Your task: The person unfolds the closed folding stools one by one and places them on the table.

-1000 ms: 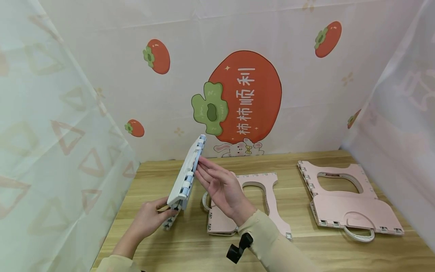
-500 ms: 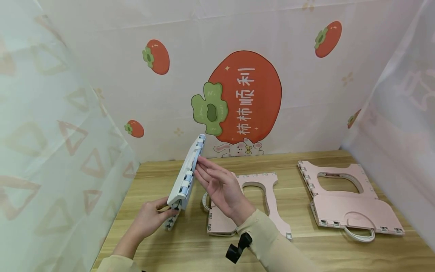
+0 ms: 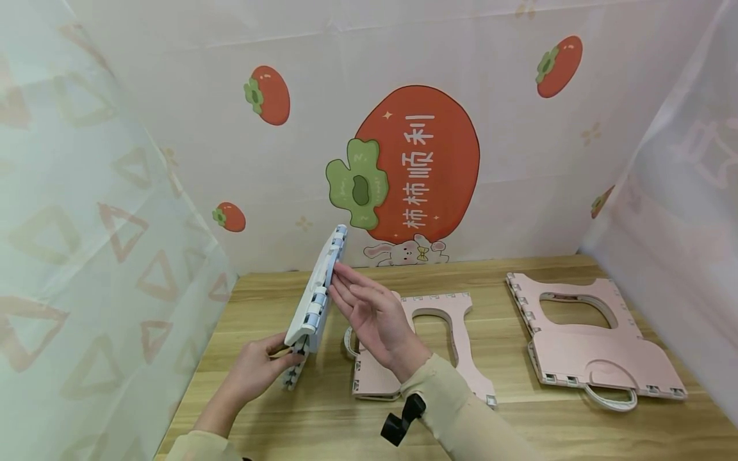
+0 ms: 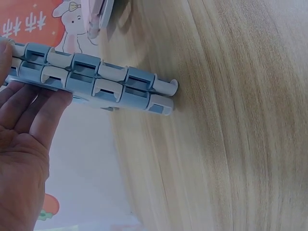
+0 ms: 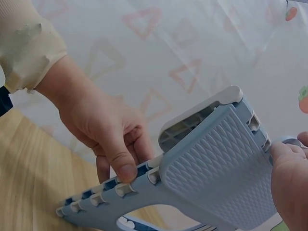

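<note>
In the head view a blue-and-white folding stool [image 3: 319, 282], folded nearly flat, is held tilted over the table's left side. My left hand [image 3: 254, 368] pinches its lower hinged edge, thumb on one side and fingers on the other. That grip shows in the right wrist view, the left hand [image 5: 108, 130] beside a textured blue panel [image 5: 219, 166]. My right hand [image 3: 375, 317] lies along the stool's right side, its fairly straight fingertips touching near the blue handle [image 5: 290, 140]. Just behind the right hand, a pink folding stool [image 3: 466, 342] lies folded on the table.
Another pink folding stool [image 3: 599, 358] lies folded at the right, its white carry handle [image 3: 612, 402] toward me. The wooden table [image 3: 323, 429] ends at a patterned curtain [image 3: 311, 166] behind, with more curtain [image 3: 115, 256] along the left side.
The folding stool has tilted and shifted very slightly. Both hands keep almost the same places on it, and the pink stools have not moved.
</note>
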The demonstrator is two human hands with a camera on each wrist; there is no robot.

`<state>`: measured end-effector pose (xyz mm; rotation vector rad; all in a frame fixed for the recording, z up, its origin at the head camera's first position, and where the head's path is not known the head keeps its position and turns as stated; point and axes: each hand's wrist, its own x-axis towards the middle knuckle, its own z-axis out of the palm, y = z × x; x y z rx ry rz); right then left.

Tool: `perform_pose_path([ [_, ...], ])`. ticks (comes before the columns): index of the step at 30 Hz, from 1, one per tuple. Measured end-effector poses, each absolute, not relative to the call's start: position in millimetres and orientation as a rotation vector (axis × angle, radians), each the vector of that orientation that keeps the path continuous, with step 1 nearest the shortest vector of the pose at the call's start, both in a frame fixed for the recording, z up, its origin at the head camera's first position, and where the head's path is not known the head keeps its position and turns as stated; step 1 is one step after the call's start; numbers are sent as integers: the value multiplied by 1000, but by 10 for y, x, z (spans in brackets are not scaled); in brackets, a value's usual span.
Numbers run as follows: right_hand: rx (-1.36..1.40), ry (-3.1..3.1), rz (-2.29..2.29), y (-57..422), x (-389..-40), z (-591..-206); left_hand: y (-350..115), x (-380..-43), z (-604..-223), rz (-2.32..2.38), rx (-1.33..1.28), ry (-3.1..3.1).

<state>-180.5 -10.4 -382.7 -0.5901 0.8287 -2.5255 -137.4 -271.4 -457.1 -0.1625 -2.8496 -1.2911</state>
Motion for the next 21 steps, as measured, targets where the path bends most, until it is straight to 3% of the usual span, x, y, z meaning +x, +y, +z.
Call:
perform_pose_path([
  [21, -601, 918, -2497, -117, -1820, -3817, -2620, -1418, -4542, -1342, -67, -2846],
])
